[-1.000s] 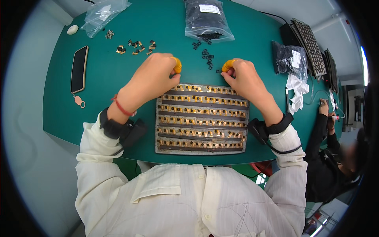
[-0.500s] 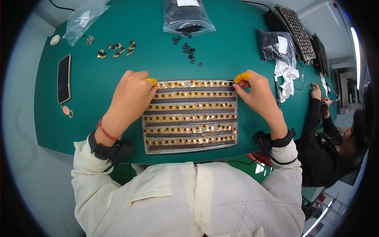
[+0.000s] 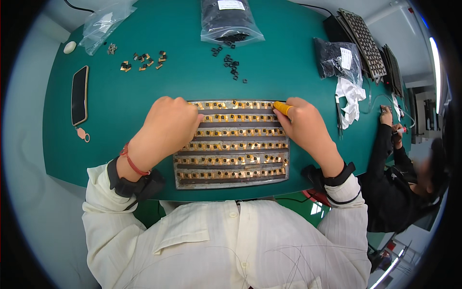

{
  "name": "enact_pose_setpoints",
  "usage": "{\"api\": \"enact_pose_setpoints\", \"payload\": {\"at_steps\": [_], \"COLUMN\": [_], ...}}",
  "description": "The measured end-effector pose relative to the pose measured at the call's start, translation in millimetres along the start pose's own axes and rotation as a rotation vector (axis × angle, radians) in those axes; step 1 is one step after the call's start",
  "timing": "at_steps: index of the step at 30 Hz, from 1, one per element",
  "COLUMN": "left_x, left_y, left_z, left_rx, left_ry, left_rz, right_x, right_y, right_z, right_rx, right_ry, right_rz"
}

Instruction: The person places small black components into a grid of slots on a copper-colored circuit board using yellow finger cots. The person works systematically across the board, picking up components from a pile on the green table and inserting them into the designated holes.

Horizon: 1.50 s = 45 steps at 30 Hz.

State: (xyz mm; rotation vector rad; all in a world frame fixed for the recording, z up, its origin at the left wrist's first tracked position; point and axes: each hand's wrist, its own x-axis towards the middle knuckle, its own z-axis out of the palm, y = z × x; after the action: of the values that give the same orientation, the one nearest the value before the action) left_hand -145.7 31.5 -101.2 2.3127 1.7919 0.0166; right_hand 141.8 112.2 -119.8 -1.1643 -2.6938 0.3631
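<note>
A flat metallic tray (image 3: pixel 233 152) with rows of square black and gold-toned pieces (image 3: pixel 239 131) lies on the smooth green table (image 3: pixel 144 82), left hand (image 3: pixel 168 123) curled at its far-left corner, right hand (image 3: pixel 304 123) curled at its far-right, finger gaps and any grip hidden.

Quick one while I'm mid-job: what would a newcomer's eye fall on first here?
Probably the gray rectangular metal tray with six rows of small black-and-gold pieces, at the near side of the green table. Next, the bright yellow finger cover on the right hand, at the tray's far right corner. Then the clear plastic bag of black pieces beyond.
</note>
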Motion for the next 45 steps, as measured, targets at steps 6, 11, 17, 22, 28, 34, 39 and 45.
{"api": "enact_pose_setpoints", "payload": {"at_steps": [6, 11, 17, 22, 28, 34, 39, 45], "left_x": [25.4, 78.3, 106.4, 84.9, 62.8, 48.9, 8.2, -51.8], "left_y": [-10.4, 1.3, 24.5, 15.6, -18.1, -45.6, -117.4, -199.8], "left_z": [-19.4, 9.1, 34.7, 30.2, 18.8, 10.6, -8.5, -17.0], "left_rx": [-0.227, -0.509, -0.255, -0.207, -0.408, -0.337, -0.071, 0.101], "left_ry": [0.090, 0.333, 0.400, 0.315, 0.222, 0.374, 0.542, 0.394], "left_rz": [-0.014, 0.134, 0.269, 0.231, 0.077, -0.011, -0.391, -0.972], "right_x": [9.0, 15.6, 39.5, 64.8, 96.7, 110.9, 98.7, 97.4], "right_y": [2.4, -2.1, 0.1, 11.8, -9.8, -26.5, -27.0, -16.7], "right_z": [-7.4, -12.4, -35.4, -24.2, 1.9, 12.7, -1.1, 2.5], "right_rx": [0.124, 0.113, 0.174, 0.256, 0.318, 0.307, 0.275, 0.202], "right_ry": [-0.167, -0.186, -0.179, -0.087, -0.110, -0.132, -0.151, -0.036], "right_rz": [0.042, 0.015, 0.027, 0.024, 0.077, 0.086, 0.025, -0.013]}}
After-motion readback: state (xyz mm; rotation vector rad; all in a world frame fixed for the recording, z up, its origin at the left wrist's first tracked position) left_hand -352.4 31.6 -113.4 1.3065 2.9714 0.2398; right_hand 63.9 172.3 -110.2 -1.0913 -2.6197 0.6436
